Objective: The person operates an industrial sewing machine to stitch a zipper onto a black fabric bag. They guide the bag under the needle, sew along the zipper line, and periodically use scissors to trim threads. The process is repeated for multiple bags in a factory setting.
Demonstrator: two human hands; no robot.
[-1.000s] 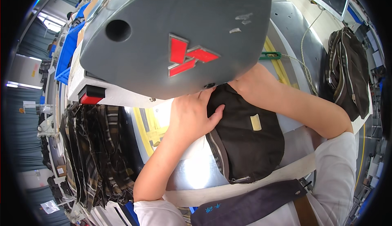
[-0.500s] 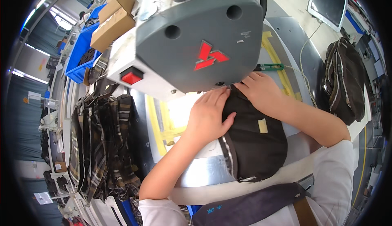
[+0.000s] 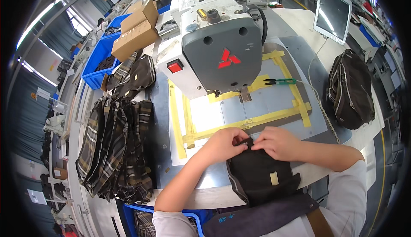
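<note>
A dark brown zippered fabric piece (image 3: 257,172), probably part of a bag, hangs over the table's near edge toward my lap. Along its left side runs a zipper, and a small beige tape strip (image 3: 274,178) is stuck to its front. My left hand (image 3: 224,146) pinches its top edge with thumb and fingers. Close beside it, my right hand (image 3: 276,143) grips the same edge. Both hands sit just in front of the grey sewing machine head (image 3: 222,57), apart from it. Yellow tape (image 3: 252,123) frames the metal work plate beyond my fingers.
Green thread snips (image 3: 280,82) lie on the plate. At right are a dark zippered bag (image 3: 351,89) and a monitor (image 3: 332,14). Plaid-lined pieces (image 3: 115,149) are heaped at left. Behind them stand a blue crate (image 3: 96,67) and cardboard boxes (image 3: 135,40). Another blue bin (image 3: 195,220) sits below the table edge.
Both hands have drawn the fabric piece back from under the machine head toward me. They have gone from lying flat on it to pinching its top edge. The view has shifted, showing more of the machine.
</note>
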